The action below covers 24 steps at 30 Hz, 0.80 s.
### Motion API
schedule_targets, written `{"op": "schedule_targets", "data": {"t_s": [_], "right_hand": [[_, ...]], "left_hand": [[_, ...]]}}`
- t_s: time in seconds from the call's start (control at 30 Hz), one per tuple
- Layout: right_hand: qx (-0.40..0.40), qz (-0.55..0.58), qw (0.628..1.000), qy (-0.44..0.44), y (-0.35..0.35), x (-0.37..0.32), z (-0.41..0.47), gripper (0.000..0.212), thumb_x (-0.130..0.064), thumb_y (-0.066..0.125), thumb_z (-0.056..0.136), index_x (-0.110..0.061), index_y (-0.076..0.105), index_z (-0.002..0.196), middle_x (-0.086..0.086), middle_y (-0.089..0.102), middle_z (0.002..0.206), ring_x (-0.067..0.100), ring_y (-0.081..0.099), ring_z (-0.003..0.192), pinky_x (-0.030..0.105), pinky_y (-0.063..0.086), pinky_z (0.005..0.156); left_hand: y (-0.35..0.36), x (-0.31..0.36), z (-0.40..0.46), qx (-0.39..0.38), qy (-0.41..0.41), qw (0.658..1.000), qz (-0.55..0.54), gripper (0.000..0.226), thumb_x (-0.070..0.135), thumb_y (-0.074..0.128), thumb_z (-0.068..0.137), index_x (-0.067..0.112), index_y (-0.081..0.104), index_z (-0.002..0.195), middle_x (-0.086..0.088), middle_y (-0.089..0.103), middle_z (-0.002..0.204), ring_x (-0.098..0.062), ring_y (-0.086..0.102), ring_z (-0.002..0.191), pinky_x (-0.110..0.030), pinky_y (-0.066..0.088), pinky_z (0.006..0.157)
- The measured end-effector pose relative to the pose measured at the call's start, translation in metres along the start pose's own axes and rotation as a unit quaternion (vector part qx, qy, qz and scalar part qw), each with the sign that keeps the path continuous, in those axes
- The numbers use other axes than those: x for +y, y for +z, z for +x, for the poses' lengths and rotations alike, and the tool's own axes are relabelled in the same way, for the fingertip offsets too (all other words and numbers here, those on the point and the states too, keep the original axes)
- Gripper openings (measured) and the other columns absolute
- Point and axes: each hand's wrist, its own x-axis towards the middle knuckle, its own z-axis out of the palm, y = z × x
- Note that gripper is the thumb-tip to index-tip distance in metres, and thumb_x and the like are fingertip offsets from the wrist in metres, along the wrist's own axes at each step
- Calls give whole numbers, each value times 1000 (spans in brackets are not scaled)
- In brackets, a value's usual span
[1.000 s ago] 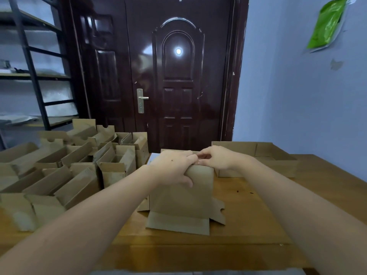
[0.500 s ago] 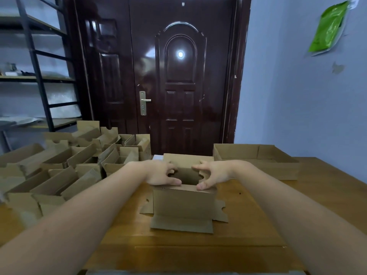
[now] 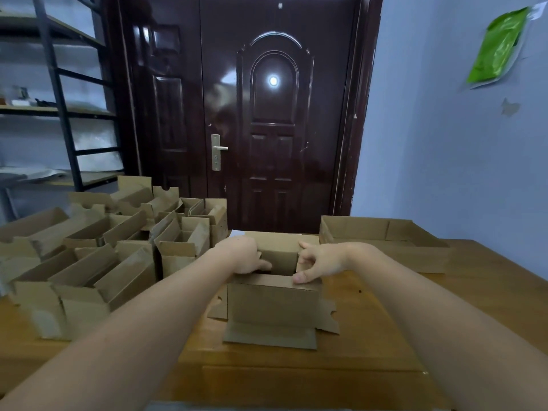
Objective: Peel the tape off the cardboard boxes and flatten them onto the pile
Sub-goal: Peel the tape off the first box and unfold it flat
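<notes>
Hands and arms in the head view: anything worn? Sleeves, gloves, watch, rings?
Nothing worn that shows. The left hand and the right hand are bare, with no gloves, and no ring can be made out. Both forearms are bare down to the frame edge: no sleeve, watch or band in view. Nails look short and plain.
</notes>
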Motion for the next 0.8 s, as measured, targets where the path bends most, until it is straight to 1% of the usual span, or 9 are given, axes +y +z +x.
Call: {"op": "schedule_targets", "data": {"t_s": [0.07, 0.13, 0.2, 0.33, 0.4, 0.47, 0.57, 0.7, 0.8], "right_hand": [[57, 29, 998, -2, 1, -1, -4, 49, -81, 58, 79, -35, 57, 97, 1, 21, 166, 25, 36, 145, 43, 36, 114], [136, 87, 987, -9, 3, 2, -9, 55, -83, 54, 79, -30, 59, 91, 0, 48, 150, 20, 50, 132, 40, 42, 105], [204, 154, 967, -13, 4, 10, -14, 60, -81, 56, 81, -22, 63, 91, -6, 59, 133, 17, 55, 124, 35, 43, 96], [259, 251, 933, -14, 9, 33, -19, 23, -47, 71, 89, -24, 75, 88, -5, 49, 151, 10, 33, 148, 37, 29, 111], [270, 282, 920, 6, 17, 47, -18, 13, -39, 69, 90, -31, 76, 97, -4, 56, 145, 14, 44, 141, 42, 35, 116], [281, 302, 910, 31, 29, 58, -19, 30, -41, 65, 93, -36, 68, 123, -5, 56, 145, 17, 52, 131, 46, 43, 112], [243, 292, 923, 64, 48, 66, -21, 60, -55, 52, 100, -38, 36, 156, -5, 34, 163, 23, 37, 145, 50, 36, 118], [213, 248, 941, 85, 72, 63, -10, 62, -56, 31, 106, -35, 14, 162, -2, 14, 170, 25, 18, 155, 46, 18, 126], [216, 266, 936, 82, 79, 60, -7, 63, -56, 28, 106, -35, 10, 162, 0, 17, 169, 26, 20, 154, 44, 19, 126]], "left_hand": [[0, 4, 0, 21, 4, 999, 43, 39, 41, 58, 98, 11, 68, 120, -3, 68, 104, -23, 65, 95, -39, 58, 89], [-3, 1, 3, 44, 0, 999, 22, 34, 32, 53, 99, 11, 66, 121, -7, 69, 109, -26, 65, 97, -40, 57, 89], [-10, -9, 4, 74, -3, 996, -50, 35, 31, 50, 102, 12, 61, 130, -9, 67, 119, -27, 64, 105, -40, 55, 94], [-18, -40, 2, 78, -16, 987, -137, 41, 25, 50, 104, 10, 51, 142, -11, 66, 128, -26, 63, 112, -36, 51, 96], [-14, -56, -1, 76, -32, 985, -151, 43, 24, 49, 105, 8, 49, 144, -11, 65, 130, -23, 61, 113, -34, 48, 98], [-3, -72, -2, 66, -54, 983, -163, 48, 26, 52, 105, 9, 46, 149, -10, 62, 130, -23, 59, 117, -35, 48, 102], [19, -82, -7, 47, -65, 975, -207, 52, 31, 52, 106, 18, 39, 155, -8, 53, 149, -25, 53, 133, -38, 43, 111], [41, -66, -10, 51, -45, 970, -235, 42, 24, 37, 111, 19, 48, 152, -7, 49, 155, -26, 45, 142, -33, 36, 114], [51, -63, -9, 51, -52, 963, -261, 42, 24, 34, 112, 16, 49, 150, -8, 51, 153, -26, 46, 140, -32, 36, 111]]}}
